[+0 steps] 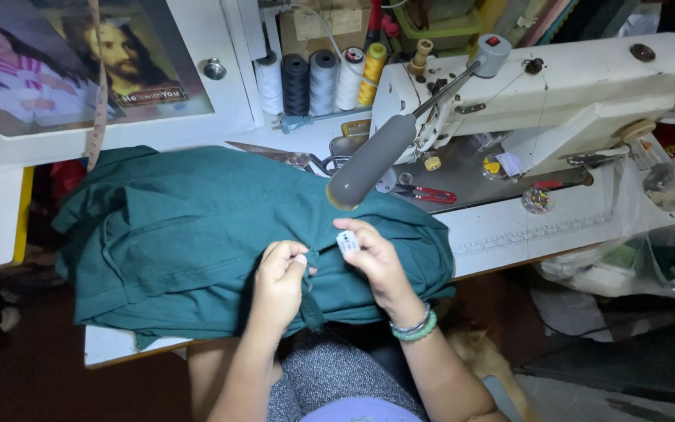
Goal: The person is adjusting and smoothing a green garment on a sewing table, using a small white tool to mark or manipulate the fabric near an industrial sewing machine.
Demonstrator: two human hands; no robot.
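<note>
a person seated at a white sewing table (pixel 509 234) works a dark green garment (pixel 181 242), which lies bunched in soft folds across the table's near edge and partly over the lap. the left hand (pixel 279 285) is closed narrowly, pinching a fold of the cloth at the middle of the heap, while the right hand (pixel 376 262), a beaded bracelet (pixel 416 328) at its wrist, pinches a small white label tag (pixel 348 242) between thumb and fingertips just above the fabric. the cloth looks light, limp and not slippery, likely to sag wherever it is unsupported, so a pinch at a seam or folded edge seems the surest hold; the tag is tiny and thin and probably wants a fingertip grip at its edge. behind, a white sewing machine (pixel 587 86) stands with a grey lamp head (pixel 369 164) reaching out over the garment. a row of thread cones (pixel 318 78), white, black, grey and yellow, stands left of the machine, with a brown cardboard box (pixel 322 23) behind them. scissors (pixel 291 156) lie at the cloth's far edge, red-handled snips (pixel 431 195) on the machine bed. a framed picture (pixel 80 55) leans at far left.
</note>
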